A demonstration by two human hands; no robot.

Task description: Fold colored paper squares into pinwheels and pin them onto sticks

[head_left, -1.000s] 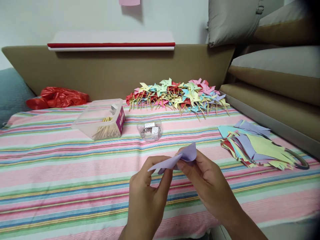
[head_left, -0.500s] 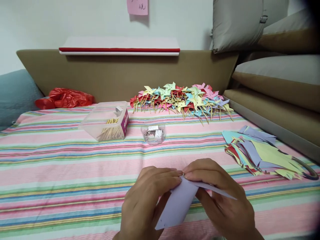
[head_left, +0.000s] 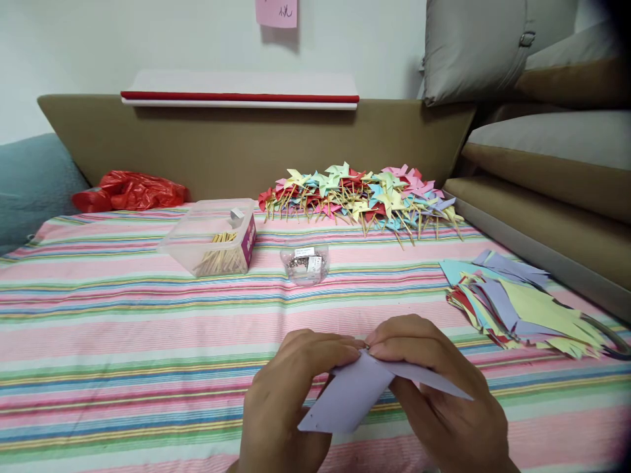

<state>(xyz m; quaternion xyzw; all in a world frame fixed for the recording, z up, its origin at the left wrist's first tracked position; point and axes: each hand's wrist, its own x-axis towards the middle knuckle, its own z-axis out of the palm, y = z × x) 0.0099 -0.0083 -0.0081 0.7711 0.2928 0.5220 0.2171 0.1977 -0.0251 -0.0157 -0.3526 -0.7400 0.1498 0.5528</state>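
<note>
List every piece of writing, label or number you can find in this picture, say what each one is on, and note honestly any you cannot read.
Nothing can be read with certainty.
Pink note on the wall: dark handwritten marks, too blurred to read.
Purple label on the clear toothpick box: print too small to read.
White labels in the small clear bag: print too small to read.
Lilac paper in both hands: no writing.

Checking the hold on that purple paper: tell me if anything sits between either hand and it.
Nothing visible does. The left hand and right hand both pinch the purple paper directly at its top fold, fingertips meeting there above the striped cloth.
</note>
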